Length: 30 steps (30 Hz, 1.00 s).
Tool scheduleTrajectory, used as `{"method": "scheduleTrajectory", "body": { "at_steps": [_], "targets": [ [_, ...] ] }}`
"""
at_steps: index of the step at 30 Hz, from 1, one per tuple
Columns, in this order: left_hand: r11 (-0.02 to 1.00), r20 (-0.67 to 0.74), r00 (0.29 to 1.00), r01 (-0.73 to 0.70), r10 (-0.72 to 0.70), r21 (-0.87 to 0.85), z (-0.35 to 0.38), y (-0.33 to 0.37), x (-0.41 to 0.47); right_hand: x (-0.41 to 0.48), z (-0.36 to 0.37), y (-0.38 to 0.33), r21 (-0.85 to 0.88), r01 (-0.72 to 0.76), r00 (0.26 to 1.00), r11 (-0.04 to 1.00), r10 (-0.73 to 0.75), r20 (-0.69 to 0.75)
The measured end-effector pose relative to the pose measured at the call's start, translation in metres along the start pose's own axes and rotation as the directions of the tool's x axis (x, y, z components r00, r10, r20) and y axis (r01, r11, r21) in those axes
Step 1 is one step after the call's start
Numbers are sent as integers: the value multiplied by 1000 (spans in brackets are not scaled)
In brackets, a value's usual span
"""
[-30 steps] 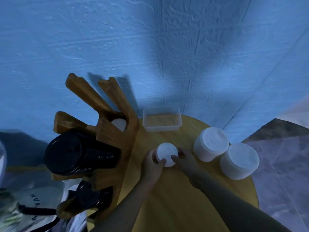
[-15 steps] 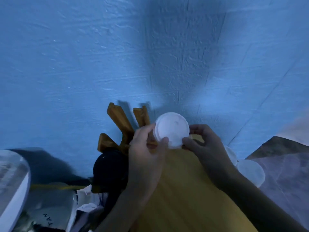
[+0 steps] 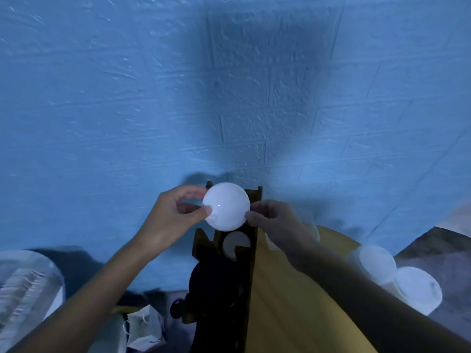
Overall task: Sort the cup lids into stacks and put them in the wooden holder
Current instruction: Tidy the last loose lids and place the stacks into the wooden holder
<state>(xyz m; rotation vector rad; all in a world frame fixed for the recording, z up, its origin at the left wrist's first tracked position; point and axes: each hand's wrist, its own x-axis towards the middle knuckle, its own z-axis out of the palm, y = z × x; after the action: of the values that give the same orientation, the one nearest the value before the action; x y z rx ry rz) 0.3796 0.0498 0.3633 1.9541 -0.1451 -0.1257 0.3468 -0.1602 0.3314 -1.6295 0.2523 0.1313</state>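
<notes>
I hold a small white lid stack in the air above the top of the wooden holder. My left hand pinches its left edge with thumb and fingers. My right hand pinches its right edge. Below it, inside the holder's upper slot, a white lid shows. A stack of black lids fills a lower slot. Two stacks of larger white lids stand on the yellow round table at the right.
A blue textured wall fills the upper view. At lower left lie a pale round object and a white paper bag on the floor. My right forearm hides part of the table.
Both hands lifted the small white lid stack off the table and carried it up over the holder's top. The view tilted up and shifted, so the holder now sits in the centre.
</notes>
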Motion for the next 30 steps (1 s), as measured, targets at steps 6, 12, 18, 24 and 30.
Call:
{"method": "scheduleTrajectory", "body": {
  "at_steps": [6,12,18,24,30],
  "targets": [
    [997,23,1000,10,-9,-70,11,-8,3,-4,-1,11,29,-81,994,996,83,-77],
    [992,-6,996,-93,93,-89,53,27,-6,-31,-33,7,313,-33,987,949,80,-138],
    [982,55,981,-185,186,-20,139,47,-10,-60,-104,14,266,-31,942,963,117,-313],
    [995,161,986,-34,48,-91,267,37,-5,-69,-203,57,-143,-190,878,971,102,-468],
    [988,168,979,128,-113,-82,355,3,-8,-40,-276,106,-426,-339,904,839,165,-394]
  ]
}}
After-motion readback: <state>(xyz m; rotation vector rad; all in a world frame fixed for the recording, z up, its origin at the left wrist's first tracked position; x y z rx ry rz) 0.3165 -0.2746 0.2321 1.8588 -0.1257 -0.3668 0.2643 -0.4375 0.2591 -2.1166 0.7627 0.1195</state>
